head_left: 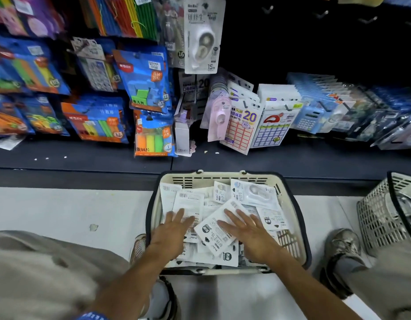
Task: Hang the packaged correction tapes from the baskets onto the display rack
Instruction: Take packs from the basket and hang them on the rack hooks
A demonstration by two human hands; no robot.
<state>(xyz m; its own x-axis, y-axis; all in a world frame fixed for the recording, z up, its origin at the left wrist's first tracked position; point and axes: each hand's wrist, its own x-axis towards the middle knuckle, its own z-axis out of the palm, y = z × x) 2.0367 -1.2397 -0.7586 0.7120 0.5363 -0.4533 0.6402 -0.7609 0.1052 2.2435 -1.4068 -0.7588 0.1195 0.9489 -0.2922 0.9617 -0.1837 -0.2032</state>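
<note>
Ok so from my end: left hand point(174, 229) is flat with the fingers spread and straight, palm down on the pile of packaged correction tapes point(223, 215); it's not gripping anything, just resting on the white cards on the left side of the heap; right hand point(248, 229) is the same deal, fingers loose and splayed, lying on a tilted pack point(213, 229) that sits face-down on top of the pile near the middle; no pinch or curl that I can see on either one.

All those packs are inside the cream basket point(301, 239), which stands on the pale floor point(61, 209) right in front of me, its far edge up against the dark base shelf point(84, 158); most cards are back-side up, though one at the far right of the basket shows a white dispenser point(257, 192) through its blister.

Off to the right there's a second basket point(375, 215), a mesh one, only partly in view, with something shiny in it that I can't make out; a shoe point(340, 243) sits between the two baskets.

Further out, the display rack point(315, 42) goes up behind the shelf; one correction tape pack point(203, 35) already hangs at the top centre; bare hooks point(322, 13) stick out to the right of it; sticker sheets point(243, 125) lean below, and blue packs point(144, 79) hang to the left.
</note>
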